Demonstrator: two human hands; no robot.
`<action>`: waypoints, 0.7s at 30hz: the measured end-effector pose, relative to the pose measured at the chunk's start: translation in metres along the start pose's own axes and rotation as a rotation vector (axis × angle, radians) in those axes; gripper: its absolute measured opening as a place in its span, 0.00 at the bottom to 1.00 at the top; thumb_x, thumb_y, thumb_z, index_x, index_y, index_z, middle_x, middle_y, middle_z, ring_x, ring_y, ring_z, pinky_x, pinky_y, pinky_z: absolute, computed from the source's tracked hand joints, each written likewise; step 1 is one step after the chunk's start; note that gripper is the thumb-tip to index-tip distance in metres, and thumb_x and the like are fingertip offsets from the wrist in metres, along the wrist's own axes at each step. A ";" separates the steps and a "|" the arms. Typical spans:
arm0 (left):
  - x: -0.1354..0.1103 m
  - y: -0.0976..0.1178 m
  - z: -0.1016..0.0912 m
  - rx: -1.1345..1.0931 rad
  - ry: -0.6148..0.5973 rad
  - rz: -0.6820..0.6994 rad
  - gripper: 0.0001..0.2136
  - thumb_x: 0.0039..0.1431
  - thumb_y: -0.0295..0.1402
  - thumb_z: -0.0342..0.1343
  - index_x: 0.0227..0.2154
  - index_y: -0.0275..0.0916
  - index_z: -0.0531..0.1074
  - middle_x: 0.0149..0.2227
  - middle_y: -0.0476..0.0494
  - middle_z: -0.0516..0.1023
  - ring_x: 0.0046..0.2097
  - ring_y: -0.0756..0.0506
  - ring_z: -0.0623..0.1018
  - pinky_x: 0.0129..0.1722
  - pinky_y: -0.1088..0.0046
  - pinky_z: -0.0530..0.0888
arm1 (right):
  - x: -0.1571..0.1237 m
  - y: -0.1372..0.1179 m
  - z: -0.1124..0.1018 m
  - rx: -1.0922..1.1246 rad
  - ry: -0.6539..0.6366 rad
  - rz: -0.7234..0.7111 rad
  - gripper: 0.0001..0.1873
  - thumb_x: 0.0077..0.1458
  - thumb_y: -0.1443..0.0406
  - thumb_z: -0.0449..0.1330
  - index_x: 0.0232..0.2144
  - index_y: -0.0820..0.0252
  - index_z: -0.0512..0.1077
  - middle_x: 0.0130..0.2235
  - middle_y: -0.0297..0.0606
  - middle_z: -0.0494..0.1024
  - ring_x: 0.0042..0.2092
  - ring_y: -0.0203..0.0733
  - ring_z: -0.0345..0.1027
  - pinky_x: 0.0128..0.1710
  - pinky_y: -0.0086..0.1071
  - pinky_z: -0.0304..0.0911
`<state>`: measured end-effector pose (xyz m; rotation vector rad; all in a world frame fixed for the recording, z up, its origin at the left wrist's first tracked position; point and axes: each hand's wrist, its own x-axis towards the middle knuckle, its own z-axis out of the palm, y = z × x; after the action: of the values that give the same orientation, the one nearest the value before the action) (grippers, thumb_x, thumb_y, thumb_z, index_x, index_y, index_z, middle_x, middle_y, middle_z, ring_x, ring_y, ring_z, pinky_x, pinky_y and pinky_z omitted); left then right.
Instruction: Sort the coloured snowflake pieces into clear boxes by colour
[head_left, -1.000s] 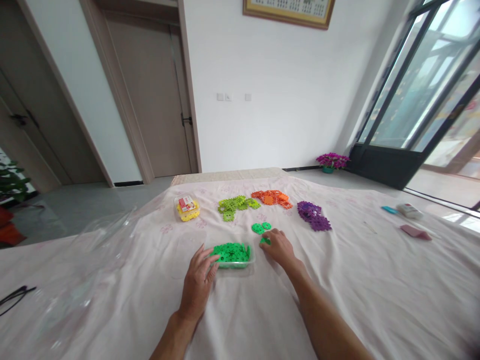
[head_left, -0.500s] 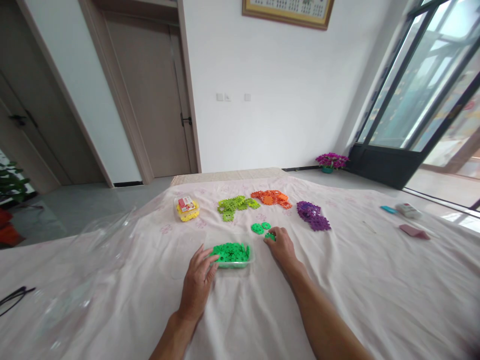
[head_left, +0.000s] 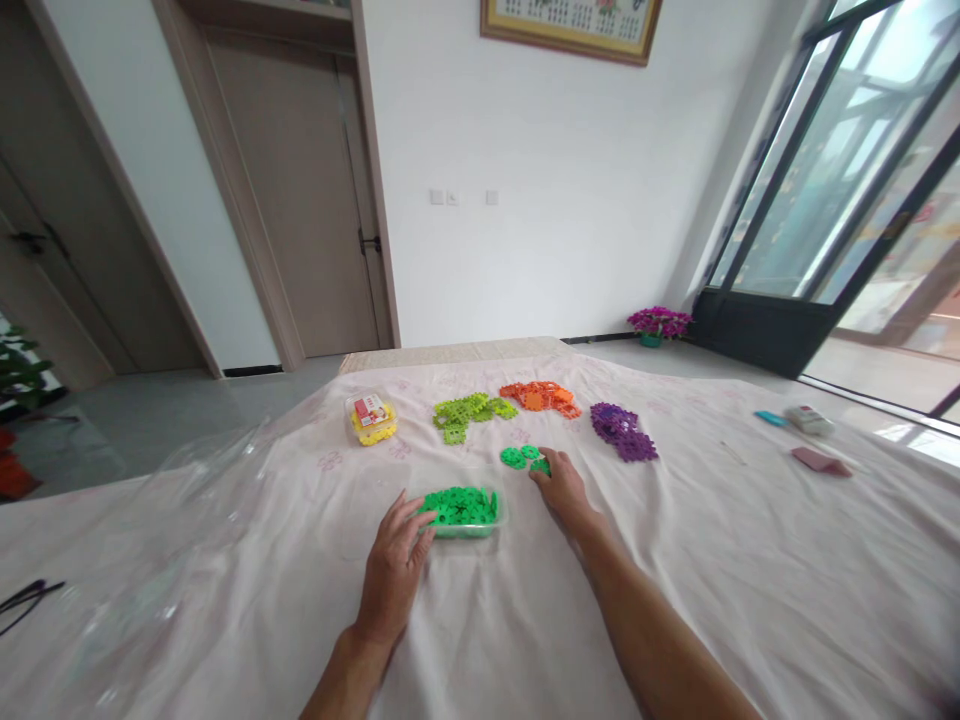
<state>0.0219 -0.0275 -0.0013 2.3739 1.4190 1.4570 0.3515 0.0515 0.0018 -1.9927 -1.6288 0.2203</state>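
Observation:
A clear plastic box [head_left: 484,532] full of green notched plastic discs [head_left: 461,506] stands before me on the cloth. My left hand [head_left: 397,555] holds the box at its left end, fingers over the rim and thumb near the front. To the right, beyond the box, my right hand [head_left: 561,485] has its thumb and fingers closed around a green disc [head_left: 540,466], which they partly cover. Two loose green discs [head_left: 514,457] lie just left of those fingertips. The clear lid [head_left: 367,490] seems to lie flat left of the box.
Farther back are lime-green pieces [head_left: 469,410], orange pieces [head_left: 536,396] and purple pieces [head_left: 622,432] in piles. A lidded box of yellow pieces [head_left: 371,420] stands back left. Clear plastic wrap [head_left: 172,510] and dark glasses [head_left: 30,597] lie left; a pink cloth [head_left: 821,461] lies right.
My right fingers have shifted slightly away from me with the green disc, nearer the two loose discs. My left hand stays at the box. The view has tilted a little.

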 end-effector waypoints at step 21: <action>0.000 -0.001 0.000 -0.023 0.001 -0.006 0.10 0.65 0.36 0.53 0.44 0.45 0.76 0.51 0.44 0.76 0.60 0.41 0.70 0.58 0.55 0.72 | 0.060 0.012 -0.011 0.076 -0.289 0.006 0.24 0.43 0.57 0.69 0.44 0.56 0.74 0.40 0.37 0.79 0.33 0.37 0.71 0.28 0.26 0.58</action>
<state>0.0211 -0.0269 -0.0023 2.3538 1.4002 1.4655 0.3814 0.1036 0.0176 -1.9788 -1.7600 0.5873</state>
